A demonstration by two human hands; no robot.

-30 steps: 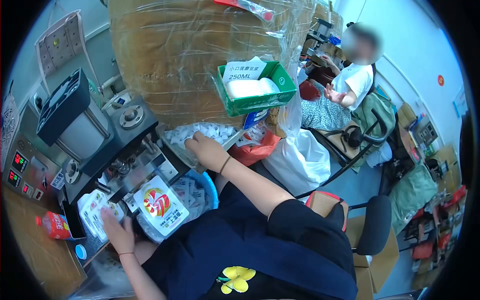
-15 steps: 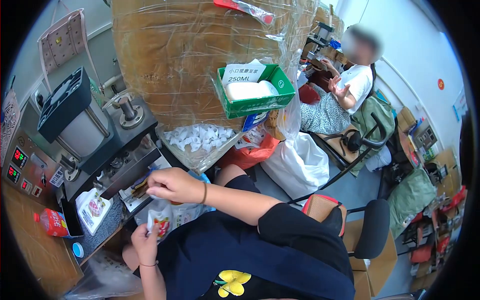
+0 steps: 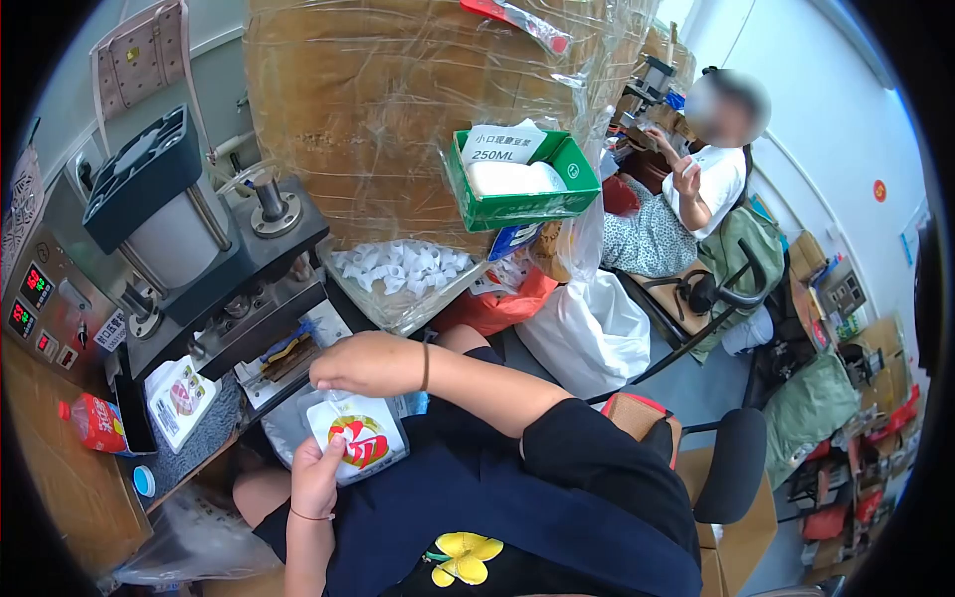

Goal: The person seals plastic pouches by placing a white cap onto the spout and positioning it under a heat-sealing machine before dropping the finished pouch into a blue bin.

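A white plastic pouch [image 3: 373, 438] with a red and gold print faces up in front of my lap. My left hand [image 3: 315, 480] pinches its left edge, thumb on the printed side. My right hand [image 3: 366, 364] is closed at the pouch's top edge, and its fingertips are hidden beneath the hand. Left of my hands stands a heat-press machine [image 3: 239, 298] with a dark metal plate. On the bench below it lies another white pouch [image 3: 182, 401] with a pinkish print.
A tray [image 3: 403, 320] of small white plastic pieces sits beyond my hands. A green box [image 3: 532, 211] is in front of a taped carton [image 3: 348, 119]. A red-labelled bottle [image 3: 99, 423] and blue cap [image 3: 144, 482] are at left. Another person [image 3: 721, 179] sits at right.
The pouch has turned flat, showing its printed face, where before it was bunched and partly hidden. My left hand has moved slightly up and right with it. The view has shifted a little.
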